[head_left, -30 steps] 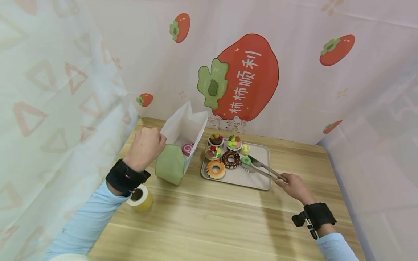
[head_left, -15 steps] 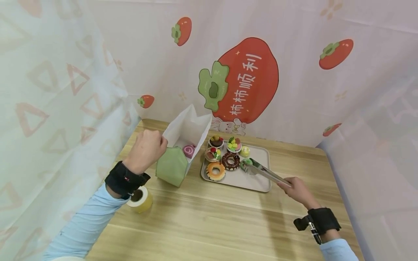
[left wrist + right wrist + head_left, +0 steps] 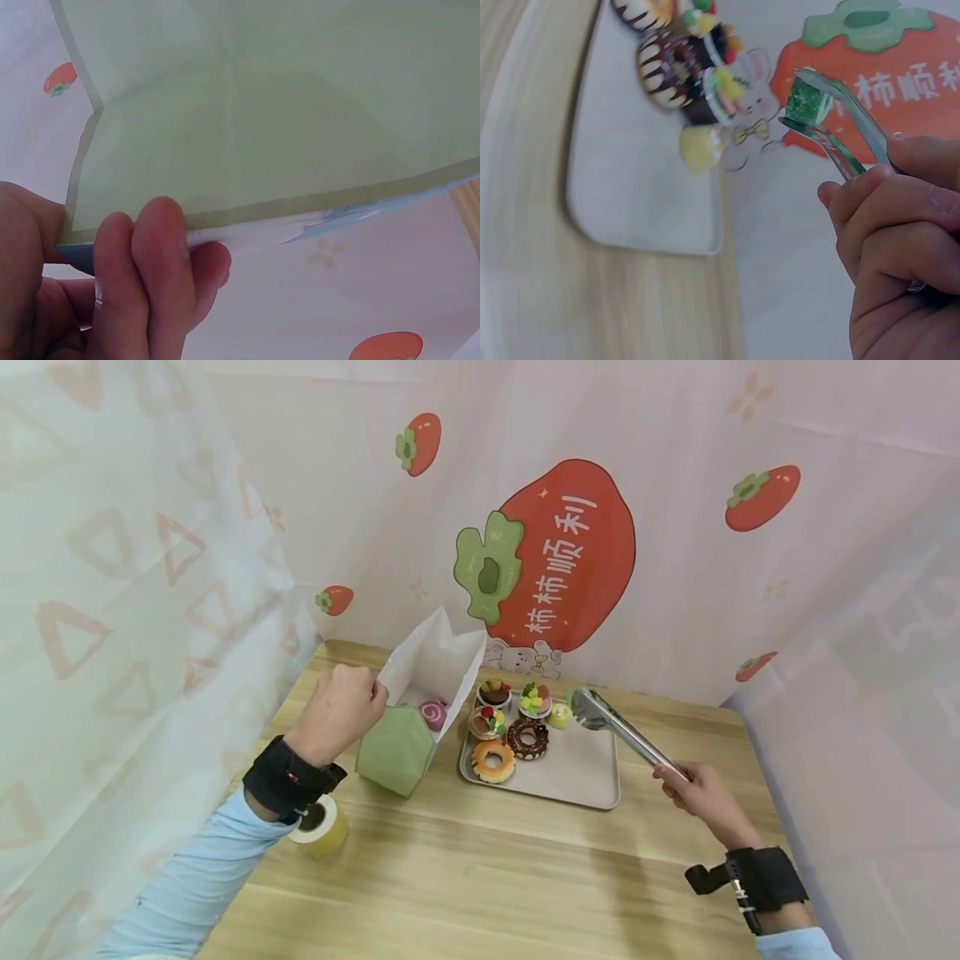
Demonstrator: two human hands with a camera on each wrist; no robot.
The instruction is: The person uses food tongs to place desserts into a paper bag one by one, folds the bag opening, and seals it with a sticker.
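My left hand [image 3: 337, 714] pinches the upper edge of a green paper bag [image 3: 393, 752], and in the left wrist view its fingers curl over the bag's rim. The bag stands with its white inside showing, and a pink swirl roll [image 3: 433, 714] lies in it. My right hand [image 3: 701, 797] grips metal tongs [image 3: 630, 735] above the tray's right side. Between the tong tips is a small green cake [image 3: 807, 103], plain in the right wrist view and mostly covered by the tongs in the head view.
A tray [image 3: 577, 777] carries a chocolate donut [image 3: 528, 739], a glazed donut [image 3: 492, 762], a yellow cake [image 3: 559, 716] and several fruit cups. A yellow tape roll [image 3: 321, 828] stands near my left wrist. Printed curtains close in the table's back and sides.
The tongs have closed on the green cake and lifted it off the tray, up and slightly right. My left hand stays at the bag's edge.
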